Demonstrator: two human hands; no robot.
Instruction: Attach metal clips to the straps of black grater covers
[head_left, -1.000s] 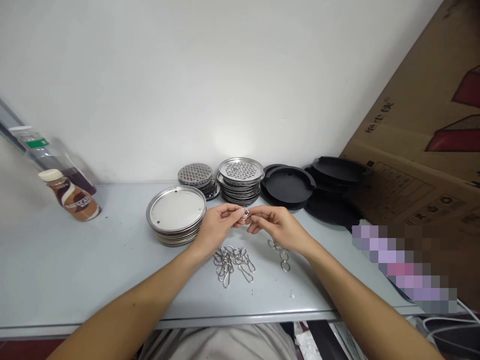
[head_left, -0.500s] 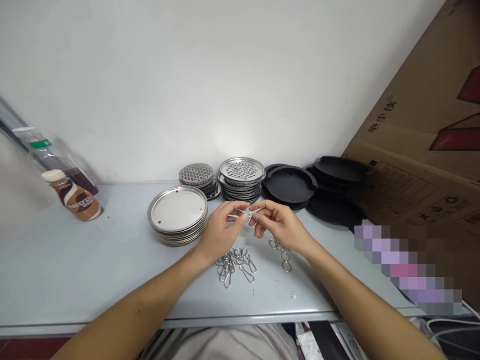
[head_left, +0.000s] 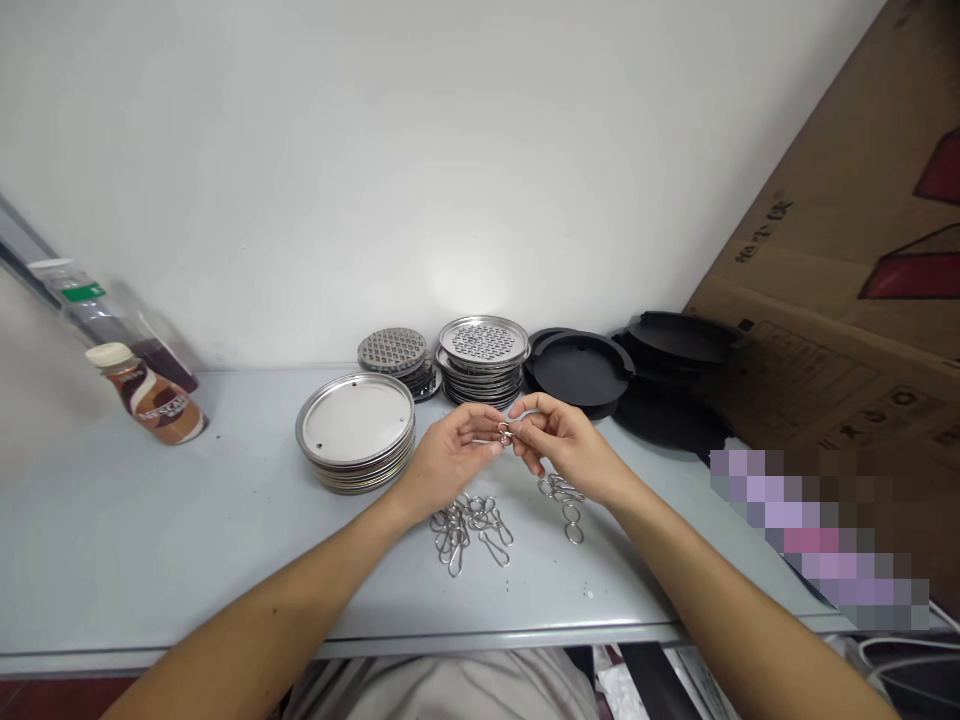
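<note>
Above the table, my left hand [head_left: 460, 450] and my right hand [head_left: 553, 437] meet fingertip to fingertip, both closed in a pinch. Between them is a small bent metal wire clip [head_left: 504, 433], partly hidden by the fingers. Below my left hand lies a loose pile of silver wire clips [head_left: 457, 535], long loops with narrowed necks. Several more wire pieces [head_left: 573, 523], some shaped like a figure eight, rest under my right hand, which partly covers that group.
Left of my hands stands a stack of round metal plates [head_left: 358, 420]. Behind are perforated metal discs [head_left: 391, 349], rimmed metal grates [head_left: 484, 342] and black round trays [head_left: 581, 370]. Two bottles [head_left: 154, 400] stand at left; a large cardboard box [head_left: 817, 330] leans at right.
My fingers have shifted around the small metal piece, which now shows as bent wire between the fingertips. My left fingers are a little straighter; the things on the table stay put.
</note>
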